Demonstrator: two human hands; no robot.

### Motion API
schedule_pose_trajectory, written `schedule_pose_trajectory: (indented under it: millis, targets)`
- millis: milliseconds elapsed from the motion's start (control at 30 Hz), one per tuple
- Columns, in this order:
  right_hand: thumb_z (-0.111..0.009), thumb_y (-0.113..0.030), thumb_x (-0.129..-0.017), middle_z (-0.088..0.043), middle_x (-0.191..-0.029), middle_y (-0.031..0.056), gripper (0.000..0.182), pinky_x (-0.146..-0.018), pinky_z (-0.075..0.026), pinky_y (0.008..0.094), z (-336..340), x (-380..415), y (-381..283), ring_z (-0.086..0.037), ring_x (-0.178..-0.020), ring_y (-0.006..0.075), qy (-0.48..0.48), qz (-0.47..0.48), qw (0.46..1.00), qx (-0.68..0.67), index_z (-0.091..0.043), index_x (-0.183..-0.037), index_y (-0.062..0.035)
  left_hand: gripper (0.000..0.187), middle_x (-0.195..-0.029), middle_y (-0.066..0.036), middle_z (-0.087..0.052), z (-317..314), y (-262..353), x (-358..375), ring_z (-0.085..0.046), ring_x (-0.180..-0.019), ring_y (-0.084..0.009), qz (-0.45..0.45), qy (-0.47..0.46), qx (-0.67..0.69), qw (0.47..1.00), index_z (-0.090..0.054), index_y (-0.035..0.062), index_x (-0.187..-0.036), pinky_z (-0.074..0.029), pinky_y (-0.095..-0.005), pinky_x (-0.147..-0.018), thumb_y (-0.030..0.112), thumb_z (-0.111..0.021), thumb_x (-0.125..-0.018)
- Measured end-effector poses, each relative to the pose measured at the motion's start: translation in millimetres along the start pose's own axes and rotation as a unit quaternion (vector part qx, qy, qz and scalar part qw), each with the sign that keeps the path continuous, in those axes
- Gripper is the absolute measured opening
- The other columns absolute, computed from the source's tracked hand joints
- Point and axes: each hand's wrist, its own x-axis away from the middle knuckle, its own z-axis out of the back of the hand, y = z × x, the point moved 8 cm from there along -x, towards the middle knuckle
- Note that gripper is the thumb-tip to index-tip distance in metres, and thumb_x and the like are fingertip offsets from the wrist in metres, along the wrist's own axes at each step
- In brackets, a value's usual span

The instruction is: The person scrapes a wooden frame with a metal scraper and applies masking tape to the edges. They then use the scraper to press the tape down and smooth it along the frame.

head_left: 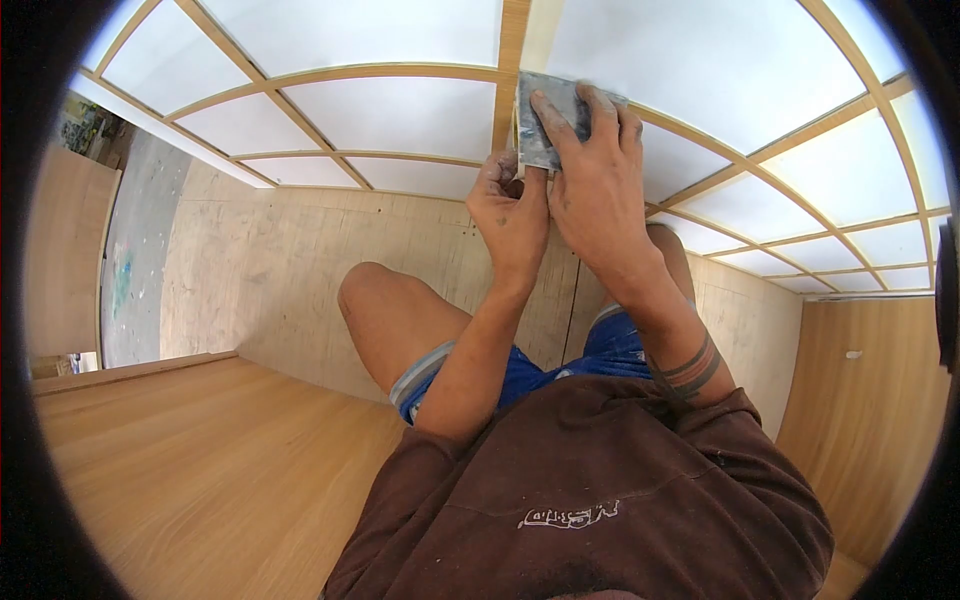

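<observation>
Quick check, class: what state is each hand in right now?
Left hand: fingers curled near the lower edge of the flat grey piece; grip cannot be told.
Right hand: fingers laid across its face; grip cannot be told.

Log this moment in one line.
right hand: on flat grey plate | left hand: by plate's lower edge | surroundings: wooden lattice, white panels

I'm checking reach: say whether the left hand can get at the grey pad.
Probably yes: the left hand is near the grey pad, whose left side the right hand leaves uncovered.
</observation>
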Motion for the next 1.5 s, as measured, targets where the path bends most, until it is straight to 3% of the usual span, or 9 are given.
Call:
schedule_pose_trajectory:
  millis: [67, 400, 467, 600, 667, 1400, 1500]
  targets:
    - [-0.07, -0.007, -0.087, -0.047, -0.149, 0.0304, 0.062, -0.113, -0.038, 0.0588, -1, -1, 0, -0.043, -0.136, 0.0501, -0.012, 0.004, 1.0, 0.023, -0.06, -0.148, -0.0098, 0.017, -0.095, -0.005, -0.073, -1, 1, 0, -0.063, -0.082, -0.0066, 0.006, -0.001, 0.009, 1.0, -0.071, -0.0085, -0.108, -0.051, -0.0222, -0.071, 0.008, -0.071, -0.103]
    - [-0.071, -0.003, -0.083, -0.054, -0.141, 0.0272, 0.064, -0.103, -0.044, 0.0516, 18, -14, -4, -0.051, -0.124, 0.0449, -0.031, 0.031, 0.999, 0.031, -0.061, -0.146, -0.0095, 0.019, -0.098, -0.007, -0.074, -2, 8, 3, -0.064, -0.084, -0.0079, -0.006, 0.003, -0.001, 1.0, -0.071, -0.0077, -0.11, -0.051, -0.0237, -0.076, 0.01, -0.072, -0.104]
    - [-0.062, 0.006, -0.082, -0.058, -0.139, 0.0262, 0.067, -0.104, -0.046, 0.0521, 21, -17, -5, -0.053, -0.117, 0.0452, -0.024, 0.028, 0.999, 0.025, -0.062, -0.147, -0.0125, 0.02, -0.081, 0.001, -0.069, -3, 11, 1, -0.046, -0.063, 0.0001, -0.016, 0.024, 0.024, 0.999, -0.072, -0.0049, -0.102, -0.036, -0.0208, -0.053, 0.015, -0.076, -0.1]
    - [-0.06, 0.005, -0.083, -0.059, -0.137, 0.0252, 0.065, -0.102, -0.047, 0.0513, 22, -21, -6, -0.055, -0.115, 0.0444, -0.029, 0.03, 0.998, 0.038, -0.062, -0.146, -0.0114, 0.021, -0.08, 0.002, -0.068, -3, 12, 2, -0.044, -0.061, 0.0006, -0.002, 0.024, 0.026, 0.999, -0.072, -0.0038, -0.102, -0.034, -0.0205, -0.052, 0.017, -0.075, -0.102]
    - [-0.073, -0.003, -0.08, -0.057, -0.138, 0.0256, 0.062, -0.101, -0.047, 0.0505, 21, -22, -4, -0.053, -0.123, 0.0446, -0.048, 0.036, 0.997, 0.045, -0.064, -0.141, -0.0077, 0.021, -0.08, 0.002, -0.068, -4, 15, 2, -0.043, -0.061, 0.001, -0.012, 0.026, 0.031, 0.999, -0.072, -0.0032, -0.102, -0.033, -0.0201, -0.052, 0.018, -0.074, -0.103]
    - [-0.077, -0.007, -0.081, -0.06, -0.137, 0.024, 0.062, -0.105, -0.046, 0.0506, 20, -24, 3, -0.055, -0.122, 0.0441, -0.046, 0.041, 0.997, 0.046, -0.064, -0.142, -0.0102, 0.022, -0.079, 0.002, -0.067, -5, 15, 0, -0.044, -0.062, 0.0009, -0.013, 0.021, 0.033, 0.999, -0.073, -0.003, -0.105, -0.033, -0.0197, -0.052, 0.019, -0.074, -0.103]
    - [-0.075, -0.004, -0.079, -0.061, -0.137, 0.023, 0.065, -0.104, -0.047, 0.0508, 28, -26, 2, -0.056, -0.121, 0.0432, -0.052, 0.031, 0.998, 0.032, -0.064, -0.143, -0.0116, 0.018, -0.08, 0.001, -0.068, -1, 19, 8, -0.047, -0.062, 0.0004, -0.017, 0.038, 0.082, 0.996, -0.072, -0.0018, -0.102, -0.035, -0.0196, -0.053, 0.016, -0.075, -0.102]
